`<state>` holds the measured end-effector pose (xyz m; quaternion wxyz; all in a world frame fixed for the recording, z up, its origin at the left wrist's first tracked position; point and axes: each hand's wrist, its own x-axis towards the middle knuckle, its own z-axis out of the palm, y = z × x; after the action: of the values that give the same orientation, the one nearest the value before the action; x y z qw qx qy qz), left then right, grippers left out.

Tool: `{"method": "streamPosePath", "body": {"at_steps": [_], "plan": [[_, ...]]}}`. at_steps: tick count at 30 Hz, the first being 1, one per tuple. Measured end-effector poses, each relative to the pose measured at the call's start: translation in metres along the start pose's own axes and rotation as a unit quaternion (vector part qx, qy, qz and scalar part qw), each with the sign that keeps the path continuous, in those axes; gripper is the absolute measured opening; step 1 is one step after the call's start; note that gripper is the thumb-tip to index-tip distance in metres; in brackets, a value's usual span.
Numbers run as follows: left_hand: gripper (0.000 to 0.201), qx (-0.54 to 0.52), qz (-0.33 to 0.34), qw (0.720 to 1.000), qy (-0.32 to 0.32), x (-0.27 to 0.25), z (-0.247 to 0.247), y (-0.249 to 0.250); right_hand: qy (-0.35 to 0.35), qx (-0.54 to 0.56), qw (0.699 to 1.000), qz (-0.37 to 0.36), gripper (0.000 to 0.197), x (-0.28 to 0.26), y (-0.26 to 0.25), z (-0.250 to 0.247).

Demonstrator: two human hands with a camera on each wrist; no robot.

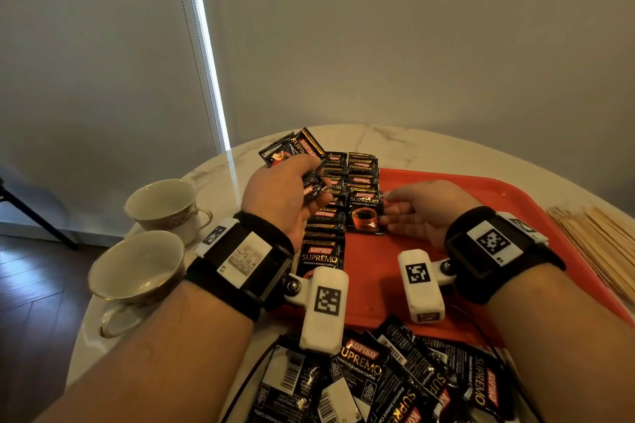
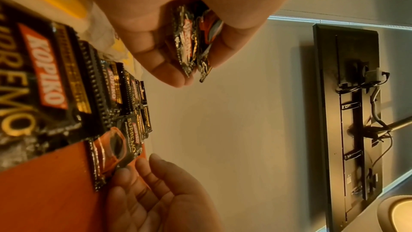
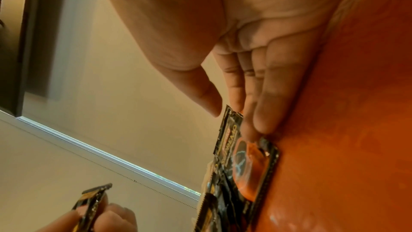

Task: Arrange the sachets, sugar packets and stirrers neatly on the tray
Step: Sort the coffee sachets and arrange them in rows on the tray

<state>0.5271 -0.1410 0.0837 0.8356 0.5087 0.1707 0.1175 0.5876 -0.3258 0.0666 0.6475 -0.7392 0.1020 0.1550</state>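
My right hand (image 1: pixel 417 213) has its fingers (image 3: pixel 265 112) laid out straight, tips nudging the edge of the front sachet (image 1: pixel 365 213) so it sits square, flat on the red tray (image 1: pixel 515 213). It closes the second overlapped row (image 1: pixel 360 172), just right of the first row (image 1: pixel 324 244). My left hand (image 1: pixel 285 196) hovers over that first row, fingers curled round a spare bunch of sachets (image 1: pixel 295 148), kept close to feed the rows. Loose pile (image 1: pixel 378 385) waits off the tray's near edge, stirrers (image 1: pixel 598 244) off its right edge on the surface (image 1: pixel 395 137). No sugar packets that I can see.
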Motion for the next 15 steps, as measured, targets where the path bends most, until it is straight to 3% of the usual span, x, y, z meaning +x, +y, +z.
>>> {"method": "streamPosePath", "body": {"at_steps": [3, 8, 11, 15], "plan": [[0.016, 0.005, -0.002, 1.000, -0.018, -0.002, 0.001, -0.001, -0.009, 0.024, 0.999, -0.045, 0.026, -0.002, -0.005, 0.001], [0.011, 0.064, 0.006, 0.993, -0.098, -0.010, 0.002, -0.001, -0.142, 0.072, 0.975, -0.155, 0.025, -0.027, -0.022, 0.017], [0.015, 0.078, -0.005, 0.988, -0.134, -0.014, 0.002, -0.001, -0.138, 0.077, 0.968, -0.194, 0.006, -0.032, -0.026, 0.022], [0.014, 0.022, -0.022, 0.991, -0.132, -0.017, 0.004, 0.004, -0.121, 0.120, 0.968, -0.185, 0.007, -0.029, -0.028, 0.014]]}}
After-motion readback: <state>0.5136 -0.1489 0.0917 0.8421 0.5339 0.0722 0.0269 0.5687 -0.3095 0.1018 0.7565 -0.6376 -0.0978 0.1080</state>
